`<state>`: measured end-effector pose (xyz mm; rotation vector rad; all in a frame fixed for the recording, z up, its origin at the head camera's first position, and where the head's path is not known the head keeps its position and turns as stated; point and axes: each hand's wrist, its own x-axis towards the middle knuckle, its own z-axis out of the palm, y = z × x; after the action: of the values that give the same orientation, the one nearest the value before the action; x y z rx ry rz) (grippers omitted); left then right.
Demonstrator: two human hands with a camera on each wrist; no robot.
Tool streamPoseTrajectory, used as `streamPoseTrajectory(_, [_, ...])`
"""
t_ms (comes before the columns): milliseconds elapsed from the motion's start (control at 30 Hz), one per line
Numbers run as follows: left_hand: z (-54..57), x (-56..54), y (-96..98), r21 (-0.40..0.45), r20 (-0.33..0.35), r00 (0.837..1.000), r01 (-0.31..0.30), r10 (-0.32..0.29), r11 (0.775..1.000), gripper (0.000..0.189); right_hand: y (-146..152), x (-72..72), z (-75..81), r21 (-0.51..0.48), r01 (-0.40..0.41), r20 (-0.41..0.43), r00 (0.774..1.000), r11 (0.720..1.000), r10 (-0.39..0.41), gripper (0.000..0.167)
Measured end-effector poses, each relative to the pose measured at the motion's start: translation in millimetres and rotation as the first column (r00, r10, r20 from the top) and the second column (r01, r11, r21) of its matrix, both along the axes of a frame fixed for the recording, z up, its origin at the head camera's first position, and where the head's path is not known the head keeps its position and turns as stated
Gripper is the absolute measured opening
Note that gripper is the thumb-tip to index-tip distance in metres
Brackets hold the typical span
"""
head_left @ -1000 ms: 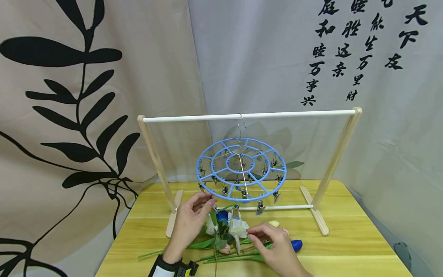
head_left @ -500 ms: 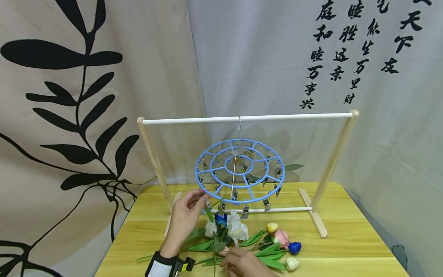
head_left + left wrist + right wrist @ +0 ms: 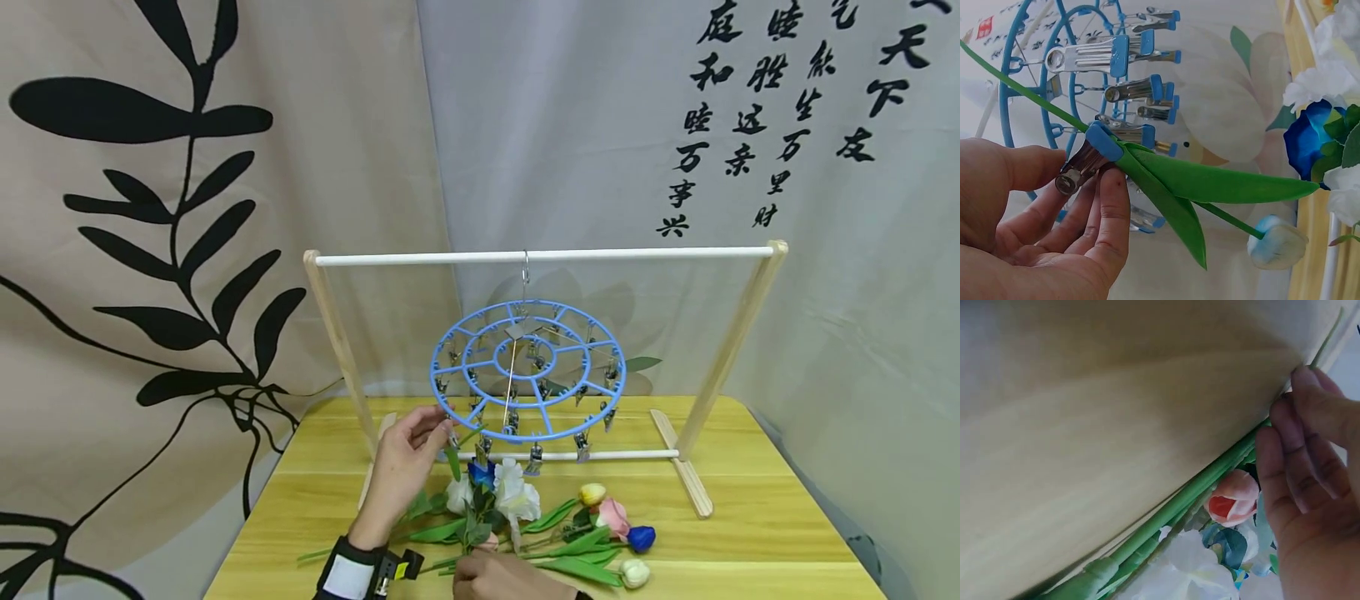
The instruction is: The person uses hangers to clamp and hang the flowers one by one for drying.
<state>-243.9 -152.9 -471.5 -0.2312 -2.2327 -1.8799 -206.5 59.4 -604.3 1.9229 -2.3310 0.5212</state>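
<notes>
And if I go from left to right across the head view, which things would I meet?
Black leafy plant print → pale slanting wooden post → person's bare left hand → round blue plastic clip hanger → deep-blue rounded flower bud → second pale slanting wooden post.
</notes>
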Motion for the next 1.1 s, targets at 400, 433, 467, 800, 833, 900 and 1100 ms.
streamPoseTrajectory(400, [-1.3, -1.5, -0.3, -0.031, 0.011, 1.000, 0.025, -0.025, 0.999, 0.021, 0.6, -6.0, 7.1, -0.067, 0.023, 0.103, 0.995, 0.997, -0.016, 0.018])
streamPoseTrajectory(433, [-1.1, -1.5, -0.4, -0.030, 0.009, 1.000, 0.029, -0.029, 0.999, 0.021, 2.3, -6.2, 8.9, -0.090, 0.028, 0.113, 0.993, 0.996, -0.018, 0.016])
streamPoseTrajectory(467, [-0.8, -1.6, -0.3, -0.027, 0.010, 1.000, 0.029, -0.029, 0.999, 0.021, 4.3, -6.3, 11.4, -0.114, 0.032, 0.119, 0.993, 0.993, -0.018, 0.016])
streamPoseTrajectory(800, [-0.3, -1.2, 2.9, -0.024, 0.015, 0.998, 0.057, -0.056, 0.998, 0.020, 30.7, 3.3, 36.5, -0.388, 0.081, 0.045, 0.997, 0.918, -0.069, 0.044])
streamPoseTrajectory(833, [-0.2, -1.1, 3.6, -0.022, 0.016, 0.998, 0.059, -0.058, 0.998, 0.020, 32.9, 3.8, 38.3, -0.423, 0.077, 0.027, 0.997, 0.903, -0.073, 0.045])
streamPoseTrajectory(900, [0.3, -0.5, 4.8, -0.021, 0.022, 0.998, 0.059, -0.059, 0.998, 0.020, 35.8, 3.5, 41.2, -0.500, 0.057, -0.034, 0.996, 0.864, -0.085, 0.039])
streamPoseTrajectory(1100, [1.7, 5.0, 7.3, -0.069, 0.013, 0.999, 0.035, -0.035, 0.997, 0.021, 43.8, 0.9, 54.0, -0.691, -0.021, -0.178, 0.974, 0.722, -0.142, 0.024])
